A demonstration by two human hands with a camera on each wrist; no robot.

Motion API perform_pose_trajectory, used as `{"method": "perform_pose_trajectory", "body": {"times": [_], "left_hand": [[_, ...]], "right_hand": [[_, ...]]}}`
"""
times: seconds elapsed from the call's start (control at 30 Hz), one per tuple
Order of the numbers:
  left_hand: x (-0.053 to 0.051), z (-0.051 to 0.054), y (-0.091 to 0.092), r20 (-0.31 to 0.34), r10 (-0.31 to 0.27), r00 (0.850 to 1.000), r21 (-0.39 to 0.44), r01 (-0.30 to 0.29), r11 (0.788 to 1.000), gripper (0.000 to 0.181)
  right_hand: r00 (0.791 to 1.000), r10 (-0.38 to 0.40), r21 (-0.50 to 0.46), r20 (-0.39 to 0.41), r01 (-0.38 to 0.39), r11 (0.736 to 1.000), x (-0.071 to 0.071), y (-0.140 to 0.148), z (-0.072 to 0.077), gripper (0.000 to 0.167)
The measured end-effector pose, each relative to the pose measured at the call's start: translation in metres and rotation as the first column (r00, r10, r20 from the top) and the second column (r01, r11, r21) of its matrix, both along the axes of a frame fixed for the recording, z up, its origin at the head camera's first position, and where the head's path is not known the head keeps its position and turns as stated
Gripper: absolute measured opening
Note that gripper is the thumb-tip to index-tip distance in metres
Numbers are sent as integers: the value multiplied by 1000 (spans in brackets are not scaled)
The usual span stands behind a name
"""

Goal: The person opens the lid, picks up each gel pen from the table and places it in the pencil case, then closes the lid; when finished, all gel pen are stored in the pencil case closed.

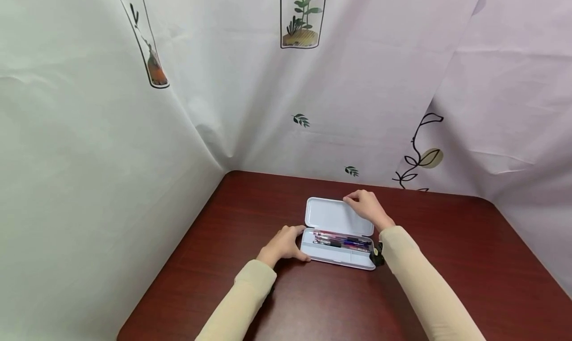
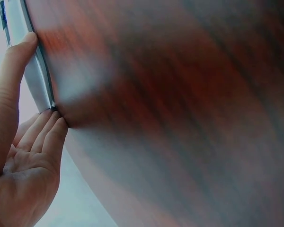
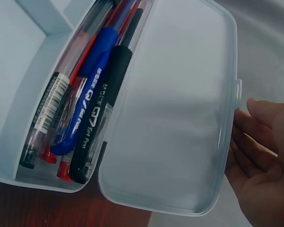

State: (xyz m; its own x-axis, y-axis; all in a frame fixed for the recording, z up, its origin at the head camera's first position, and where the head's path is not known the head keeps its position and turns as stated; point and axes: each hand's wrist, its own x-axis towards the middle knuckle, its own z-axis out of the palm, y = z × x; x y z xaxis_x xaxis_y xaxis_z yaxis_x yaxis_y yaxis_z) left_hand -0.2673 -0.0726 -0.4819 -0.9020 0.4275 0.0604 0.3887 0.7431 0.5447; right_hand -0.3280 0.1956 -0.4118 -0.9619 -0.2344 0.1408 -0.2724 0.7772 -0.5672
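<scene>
A white pencil case [image 1: 328,253] lies on the table with its lid [image 1: 329,214] folded back on the far side. Several gel pens, among them a blue pen [image 3: 87,94] and a black pen [image 3: 104,90], lie in its long compartment near the hinge. My left hand [image 1: 283,242] grips the case's left end, thumb at the front corner and fingers at the back one. Up at the lid's far edge, my right hand [image 1: 367,206] holds the rim beside a small clasp [image 3: 238,94]. Its fingers go behind the lid and are partly hidden.
The case stands on a dark red-brown wooden table [image 1: 313,301]. White patterned curtains [image 1: 250,93] hang along the table's back and left edges, with another stretch at the right. A dark wrist device [image 1: 377,254] sits by the right cuff, close to the case's right end.
</scene>
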Motion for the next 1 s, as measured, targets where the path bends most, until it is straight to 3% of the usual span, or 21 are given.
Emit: {"method": "perform_pose_trajectory", "body": {"times": [0.3, 1.0], "left_hand": [[-1, 1, 1, -8, 2, 1000, -12, -2, 1000, 82], [-1, 0, -1, 9, -10, 1000, -1, 10, 1000, 92]], "right_hand": [[1000, 15, 8, -21, -15, 1000, 8, -3, 6, 31], [987, 148, 33, -66, -146, 989, 58, -7, 1, 21]]}}
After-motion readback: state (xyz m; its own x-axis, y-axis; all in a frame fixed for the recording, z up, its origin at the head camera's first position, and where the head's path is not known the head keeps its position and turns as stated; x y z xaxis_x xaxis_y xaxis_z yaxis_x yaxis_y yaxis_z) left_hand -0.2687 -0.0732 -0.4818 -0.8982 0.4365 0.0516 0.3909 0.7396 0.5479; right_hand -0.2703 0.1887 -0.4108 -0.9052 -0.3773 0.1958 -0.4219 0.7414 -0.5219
